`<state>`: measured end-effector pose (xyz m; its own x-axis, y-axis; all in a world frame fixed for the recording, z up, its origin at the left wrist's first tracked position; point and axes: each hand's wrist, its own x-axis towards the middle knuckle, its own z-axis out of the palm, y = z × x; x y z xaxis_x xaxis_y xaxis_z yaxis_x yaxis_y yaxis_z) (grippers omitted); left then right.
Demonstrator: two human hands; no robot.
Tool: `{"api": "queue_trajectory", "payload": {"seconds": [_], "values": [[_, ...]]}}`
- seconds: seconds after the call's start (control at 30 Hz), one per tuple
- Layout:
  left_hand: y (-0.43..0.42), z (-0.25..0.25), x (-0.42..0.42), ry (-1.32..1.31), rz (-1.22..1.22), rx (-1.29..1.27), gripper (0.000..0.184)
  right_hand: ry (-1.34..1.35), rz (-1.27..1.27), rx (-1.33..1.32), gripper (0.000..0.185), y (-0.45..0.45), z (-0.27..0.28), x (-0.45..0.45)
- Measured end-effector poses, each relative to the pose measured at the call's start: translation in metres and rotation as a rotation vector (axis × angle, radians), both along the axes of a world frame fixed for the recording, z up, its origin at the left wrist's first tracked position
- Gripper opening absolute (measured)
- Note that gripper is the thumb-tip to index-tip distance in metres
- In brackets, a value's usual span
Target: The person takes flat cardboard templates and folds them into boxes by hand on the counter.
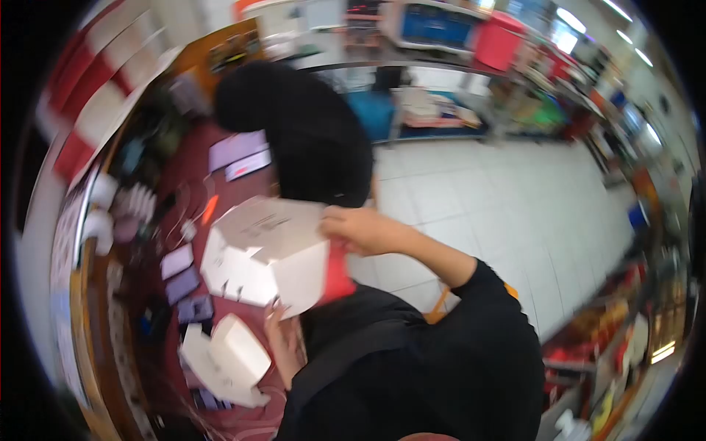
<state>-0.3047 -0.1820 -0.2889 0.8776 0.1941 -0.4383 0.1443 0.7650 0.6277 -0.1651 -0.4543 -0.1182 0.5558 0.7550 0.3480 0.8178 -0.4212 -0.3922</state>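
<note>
A large unfolded cardboard piece [257, 228], whitish with flaps, slots and a red part on its right, is held above the maroon table [193, 162]. My right hand [357, 229] is closed on its upper right edge, the thumb and fingers pinching it. My left hand [285, 336] grips its lower edge, with the fingertips partly hidden and blurred. A smaller whitish cardboard piece [228, 360], partly folded, lies on the table to the left of my left hand.
Beyond the cardboard, a person in black [312, 132] is close to the table. Near them are purple and white flat items [239, 153]. Several phone-like items [182, 285], cables and an orange item [210, 209] lie on the left. Shelves [441, 132] stand behind the tiled floor.
</note>
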Motion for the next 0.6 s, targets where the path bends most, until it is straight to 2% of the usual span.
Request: {"api": "queue_trajectory", "payload": {"seconds": [0.03,0.07,0.1,0.13,0.17,0.23,0.27,0.33,0.37,0.4,0.43,0.47,0.5,0.6], "values": [[-0.005,0.006,-0.002,-0.059,0.05,-0.018,0.065,-0.053,-0.004,0.002,0.043,0.006,-0.016,0.014],[0.004,-0.01,-0.001,-0.152,0.03,0.009,0.072,-0.095,0.033,-0.073,0.043,0.012,-0.03,0.035],[0.002,0.009,-0.002,-0.163,0.088,0.068,0.074,-0.135,0.066,-0.145,0.044,0.02,-0.044,0.052],[-0.001,0.031,-0.005,-0.142,0.172,0.063,0.077,-0.144,-0.003,-0.1,0.041,0.032,-0.063,0.059],[0.003,0.03,-0.008,-0.117,0.217,0.147,0.081,-0.153,-0.075,-0.059,0.037,0.048,-0.081,0.066],[0.011,0.013,-0.01,-0.115,0.38,0.287,0.082,0.222,-0.28,-0.418,0.03,0.087,-0.068,0.054],[0.012,0.003,-0.01,-0.054,0.488,0.443,0.081,0.295,-0.233,-0.463,0.021,0.098,-0.074,0.053],[0.01,0.007,-0.01,0.028,0.639,0.829,0.076,0.228,-0.023,-0.365,0.018,0.122,-0.115,0.056],[0.005,0.019,-0.013,0.078,0.626,0.847,0.07,0.192,0.066,-0.314,0.018,0.132,-0.132,0.057],[0.005,0.01,-0.008,0.049,0.672,0.919,0.065,0.508,-0.025,-0.14,0.021,0.159,-0.114,0.037],[0.006,-0.001,-0.006,0.021,0.713,0.989,0.06,0.755,-0.045,-0.065,0.037,0.18,-0.112,0.022],[0.005,0.006,-0.006,0.115,0.663,1.218,0.051,1.01,-0.049,0.148,0.045,0.201,-0.143,0.008],[0.001,0.022,-0.005,0.11,0.623,1.318,0.044,1.311,-0.08,0.273,0.048,0.217,-0.134,-0.012],[0.01,0.017,-0.001,-0.024,0.416,1.349,0.041,1.451,-0.2,0.49,0.043,0.236,-0.144,-0.024]]}}
